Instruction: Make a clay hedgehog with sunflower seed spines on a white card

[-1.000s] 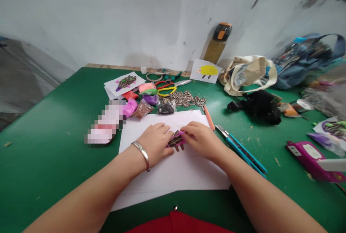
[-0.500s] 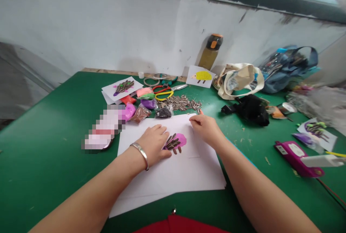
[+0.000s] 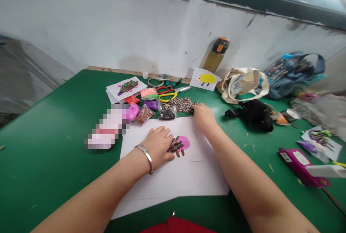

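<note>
White paper (image 3: 162, 180) lies on the green table, bearing a pink clay shape (image 3: 184, 143) with striped seeds (image 3: 175, 144) stuck on its left part and brown clay legs below. My left hand (image 3: 158, 145), a silver bangle at its wrist, rests with spread fingers on the paper, against the left side of the shape. Beyond the paper is a pile of sunflower seeds (image 3: 183, 104). My right hand (image 3: 204, 117) is at the pile's right end, its fingertips pinched together; what they hold, if anything, is too small to tell.
Clay packets (image 3: 144, 114), yellow-handled scissors (image 3: 168, 97) and a picture with seeds (image 3: 127, 88) lie behind the paper. A bottle (image 3: 216, 55) stands by the wall. To the right are a cloth bag (image 3: 229, 94), a black cloth (image 3: 255, 115) and a magenta device (image 3: 300, 166).
My right hand has moved from the paper's upper edge to the right end of the seed pile. My left hand stays on the paper. The whole view has shifted slightly.
</note>
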Available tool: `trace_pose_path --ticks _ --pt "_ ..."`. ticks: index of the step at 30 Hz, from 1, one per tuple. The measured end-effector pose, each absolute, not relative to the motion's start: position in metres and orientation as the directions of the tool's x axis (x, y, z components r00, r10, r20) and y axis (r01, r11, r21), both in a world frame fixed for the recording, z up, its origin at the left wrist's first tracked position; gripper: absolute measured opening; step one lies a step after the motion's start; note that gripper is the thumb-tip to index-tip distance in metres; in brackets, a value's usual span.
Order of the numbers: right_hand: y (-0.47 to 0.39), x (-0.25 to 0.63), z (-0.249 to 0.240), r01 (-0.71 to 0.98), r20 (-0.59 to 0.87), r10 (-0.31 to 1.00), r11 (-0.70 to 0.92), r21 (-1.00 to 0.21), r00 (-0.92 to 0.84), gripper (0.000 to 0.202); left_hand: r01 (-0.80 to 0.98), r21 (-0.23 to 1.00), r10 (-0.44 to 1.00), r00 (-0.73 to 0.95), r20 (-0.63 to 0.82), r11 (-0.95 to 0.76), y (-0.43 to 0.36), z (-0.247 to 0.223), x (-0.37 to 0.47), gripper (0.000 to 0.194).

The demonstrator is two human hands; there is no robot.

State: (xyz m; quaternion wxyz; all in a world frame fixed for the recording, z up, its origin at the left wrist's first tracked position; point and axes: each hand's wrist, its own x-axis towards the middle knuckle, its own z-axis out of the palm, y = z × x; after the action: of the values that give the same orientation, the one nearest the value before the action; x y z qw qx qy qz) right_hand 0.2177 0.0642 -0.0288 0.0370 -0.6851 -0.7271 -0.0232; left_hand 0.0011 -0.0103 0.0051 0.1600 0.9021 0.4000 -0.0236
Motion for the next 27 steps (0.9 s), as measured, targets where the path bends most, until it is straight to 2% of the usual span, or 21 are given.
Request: trace_pose_path --ticks 4,8,13,19,27 --pt "0.056 0.219 -0.026 0.997 0.118 0.991 0.069 -0.027 -0.066 0.028 0.731 0.27 0.714 0.677 -0.176 -0.627 -0.01 0.005 0.001 0.025" --pt "0.045 0.222 -0.024 0.987 0.124 0.983 0.146 -0.072 -0.136 0.028 0.728 0.261 0.709 0.682 -0.179 -0.634 -0.009 0.005 0.002 0.025" --pt "0.042 0.229 -0.018 0.992 0.183 0.98 0.091 -0.084 -0.074 0.031 0.724 0.264 0.706 0.685 -0.177 -0.637 -0.009 0.005 0.002 0.025" --pt "0.05 0.237 -0.013 0.998 0.119 0.993 0.024 -0.054 -0.018 0.029 0.731 0.258 0.711 0.679 -0.182 -0.632 -0.01 0.005 0.002 0.025" --pt "0.06 0.223 -0.026 0.997 0.052 0.997 0.062 -0.046 -0.06 0.021 0.741 0.255 0.715 0.669 -0.203 -0.621 -0.011 0.006 0.001 0.027"
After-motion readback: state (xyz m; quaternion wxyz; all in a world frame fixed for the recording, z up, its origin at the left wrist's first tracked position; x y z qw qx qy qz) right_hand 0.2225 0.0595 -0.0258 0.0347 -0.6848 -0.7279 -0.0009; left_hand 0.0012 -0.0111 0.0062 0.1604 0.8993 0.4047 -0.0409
